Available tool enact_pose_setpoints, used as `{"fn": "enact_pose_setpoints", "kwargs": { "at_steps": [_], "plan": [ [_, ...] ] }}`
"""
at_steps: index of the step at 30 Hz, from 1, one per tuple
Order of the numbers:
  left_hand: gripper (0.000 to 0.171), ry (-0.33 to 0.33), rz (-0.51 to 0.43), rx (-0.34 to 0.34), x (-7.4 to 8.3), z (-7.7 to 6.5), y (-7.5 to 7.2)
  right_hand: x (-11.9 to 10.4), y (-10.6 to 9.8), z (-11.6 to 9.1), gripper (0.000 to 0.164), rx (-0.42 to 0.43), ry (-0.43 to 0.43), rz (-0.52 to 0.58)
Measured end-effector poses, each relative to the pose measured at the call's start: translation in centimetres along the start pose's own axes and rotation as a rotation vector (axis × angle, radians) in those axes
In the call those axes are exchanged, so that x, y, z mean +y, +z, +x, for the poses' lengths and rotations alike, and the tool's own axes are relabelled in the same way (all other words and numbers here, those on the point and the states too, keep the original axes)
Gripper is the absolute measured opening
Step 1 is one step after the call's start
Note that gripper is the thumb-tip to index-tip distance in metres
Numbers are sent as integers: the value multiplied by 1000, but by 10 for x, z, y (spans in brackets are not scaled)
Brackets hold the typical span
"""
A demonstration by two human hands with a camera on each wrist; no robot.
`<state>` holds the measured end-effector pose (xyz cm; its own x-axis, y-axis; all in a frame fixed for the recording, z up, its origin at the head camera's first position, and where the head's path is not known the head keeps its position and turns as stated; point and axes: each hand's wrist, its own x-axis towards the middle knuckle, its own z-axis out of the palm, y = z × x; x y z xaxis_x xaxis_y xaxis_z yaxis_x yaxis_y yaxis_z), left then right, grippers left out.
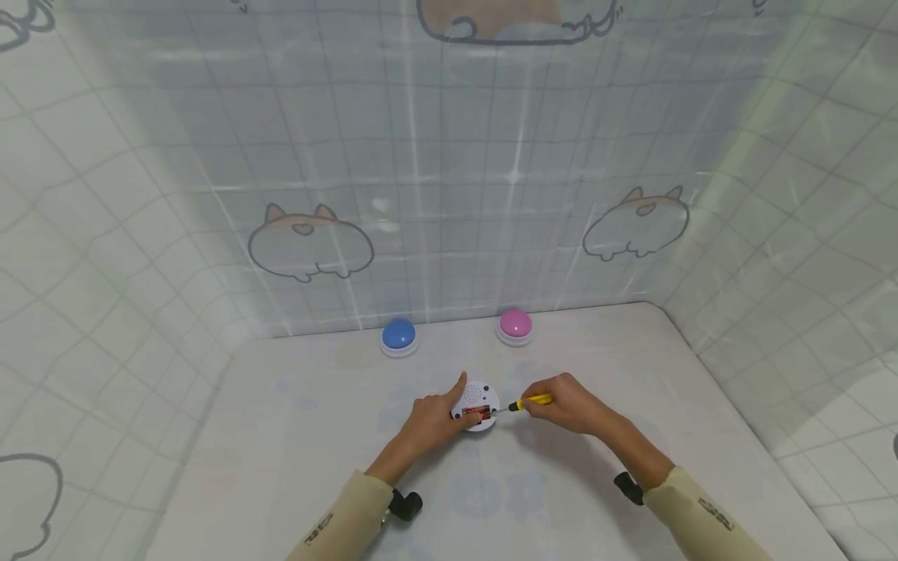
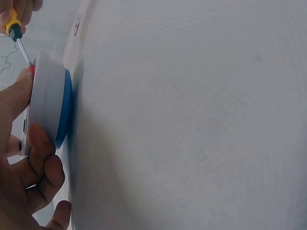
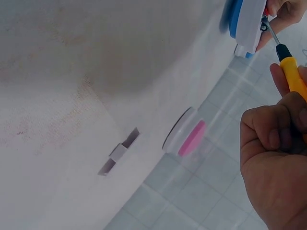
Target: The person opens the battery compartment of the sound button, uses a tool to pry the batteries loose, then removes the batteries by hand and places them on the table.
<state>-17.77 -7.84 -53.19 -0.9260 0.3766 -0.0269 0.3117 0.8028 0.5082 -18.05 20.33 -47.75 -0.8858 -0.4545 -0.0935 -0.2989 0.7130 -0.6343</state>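
A round white push button (image 1: 473, 389) lies upside down on the white table, its blue dome (image 2: 65, 105) underneath in the left wrist view. My left hand (image 1: 429, 421) grips its side, with the thumb over the red batteries (image 1: 475, 410) in the open compartment. Curled fingers (image 2: 41, 139) hold the casing. My right hand (image 1: 571, 403) holds a screwdriver (image 1: 539, 399) by its yellow handle. The metal shaft (image 3: 273, 34) reaches the battery compartment's edge beside my left thumb. Exactly what the tip touches is too small to tell.
Behind the work, a blue push button (image 1: 398, 333) and a pink push button (image 1: 515, 323) stand dome up near the back wall (image 1: 463, 202). Cloth with a grid and animal drawings covers the back and both sides. Black camera mounts (image 1: 405, 505) sit at my wrists.
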Motion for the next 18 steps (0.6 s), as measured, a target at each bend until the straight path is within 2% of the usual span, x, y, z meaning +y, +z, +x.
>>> {"fn": "enact_pose_setpoints", "kwargs": {
  "at_steps": [11, 18],
  "plan": [
    [87, -1, 3, -3, -2, 0, 3, 0, 1, -1, 16, 8, 16, 18],
    [88, -34, 7, -12, -3, 1, 6, -2, 2, -4, 17, 19, 46, 11]
  ]
}}
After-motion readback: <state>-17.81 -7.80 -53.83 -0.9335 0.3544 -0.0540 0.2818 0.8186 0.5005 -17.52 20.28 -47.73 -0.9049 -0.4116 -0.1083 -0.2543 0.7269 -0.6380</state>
